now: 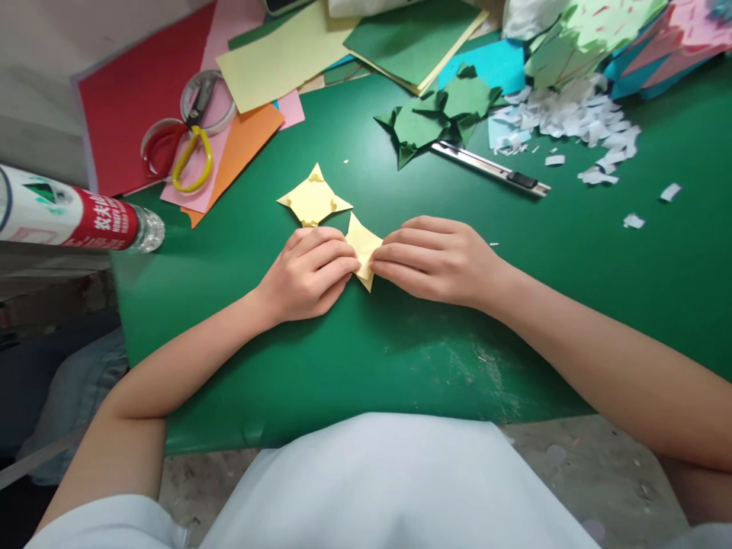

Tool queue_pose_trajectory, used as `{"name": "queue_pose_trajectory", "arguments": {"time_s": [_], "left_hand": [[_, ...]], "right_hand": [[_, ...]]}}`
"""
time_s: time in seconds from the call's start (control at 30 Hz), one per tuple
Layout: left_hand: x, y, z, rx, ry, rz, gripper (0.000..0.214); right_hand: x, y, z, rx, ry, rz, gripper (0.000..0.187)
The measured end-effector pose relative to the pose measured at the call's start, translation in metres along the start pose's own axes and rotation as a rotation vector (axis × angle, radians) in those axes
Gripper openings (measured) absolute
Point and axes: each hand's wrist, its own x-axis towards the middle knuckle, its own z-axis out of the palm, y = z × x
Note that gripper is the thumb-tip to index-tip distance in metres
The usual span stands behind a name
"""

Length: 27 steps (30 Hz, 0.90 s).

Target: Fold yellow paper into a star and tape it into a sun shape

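Note:
Between my hands is a yellow folded paper star [364, 245], with its points sticking out above and below my fingers. My left hand [312, 271] is closed on its left side, the fingertips pressed on the paper. From the right, my right hand [438, 258] pinches the opposite side with fingers held together. Just above my left hand lies a second yellow paper piece [313, 200], four-pointed with curled tabs along its edges; its lower tip is partly covered by my left hand. Thumbs of both hands are hidden.
Scissors [194, 145] rest on coloured paper sheets [137, 99] at the upper left, near a water bottle [103, 221]. A box cutter [492, 168] lies beside green folded paper pieces [420, 122]. White paper scraps [589, 114] are heaped at the upper right of the green table [600, 267].

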Motion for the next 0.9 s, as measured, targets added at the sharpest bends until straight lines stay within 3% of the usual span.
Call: {"name": "queue_pose_trajectory", "arguments": {"time_s": [0.4,0.7,0.9], "left_hand": [[-0.0027,-0.0002,0.0032,-0.001,0.037,-0.021,0.010],[-0.0018,0.0035,0.0006,0.166,0.095,0.127,0.009],[-0.0041,0.0074,0.0007,0.200,0.057,0.180,0.013]], "right_hand": [[-0.0023,0.0000,0.0010,0.143,-0.102,0.057,0.039],[0.0007,-0.0026,0.0003,0.020,-0.071,-0.040,0.029],[0.0024,-0.0037,-0.0013,0.019,-0.131,-0.030,0.032]]}}
